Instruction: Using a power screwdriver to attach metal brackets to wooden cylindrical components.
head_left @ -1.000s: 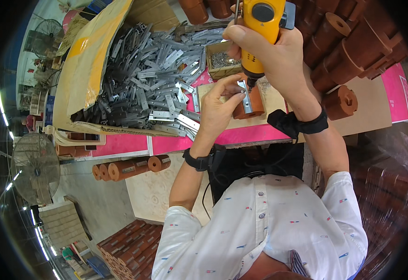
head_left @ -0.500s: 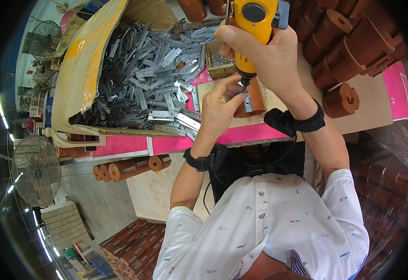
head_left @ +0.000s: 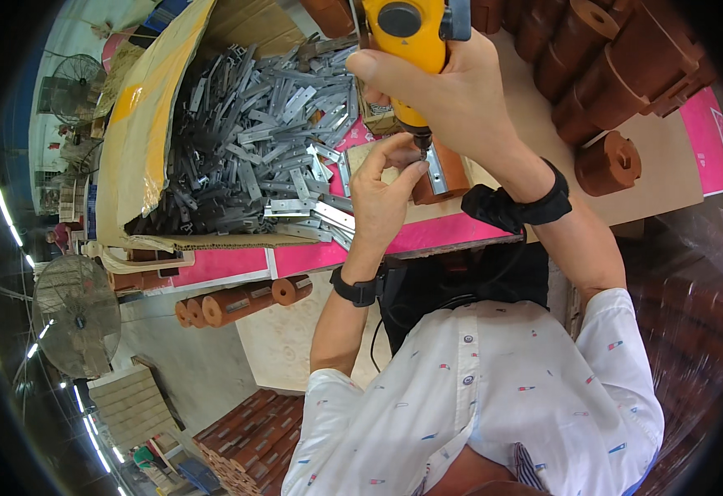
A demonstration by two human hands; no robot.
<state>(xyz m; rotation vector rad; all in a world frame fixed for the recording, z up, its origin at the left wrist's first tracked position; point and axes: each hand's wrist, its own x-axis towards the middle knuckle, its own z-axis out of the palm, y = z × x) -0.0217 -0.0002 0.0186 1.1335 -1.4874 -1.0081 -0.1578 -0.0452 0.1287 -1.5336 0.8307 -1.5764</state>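
Right hand: the right hand is wrapped tight around the body of a yellow power screwdriver, which points down at the worktop; a black wrist strap sits on that forearm.
Left hand: the left hand has thumb and fingertips pinched together right at the screwdriver's tip, on something too small to make out.
Workpiece: a grey metal bracket lies against a brown wooden block, directly under the tip and just beside the left fingers.
Position: block and bracket sit on a pale board on the pink worktop, near its front edge and close to the person's chest.
Left of the hands: a big heap of grey metal brackets fills an open cardboard box; the nearest strips spill out to just beside the left hand.
Right of the hands: 1 round brown wooden piece with a square hole lies alone on the board, apart from the block; more brown wooden pieces are stacked behind it.
In the way: the right hand and the tool body cover the far part of the block; a small box behind the tool is mostly hidden.
Below the worktop: brown wooden cylinders lie on the floor beside a floor fan.
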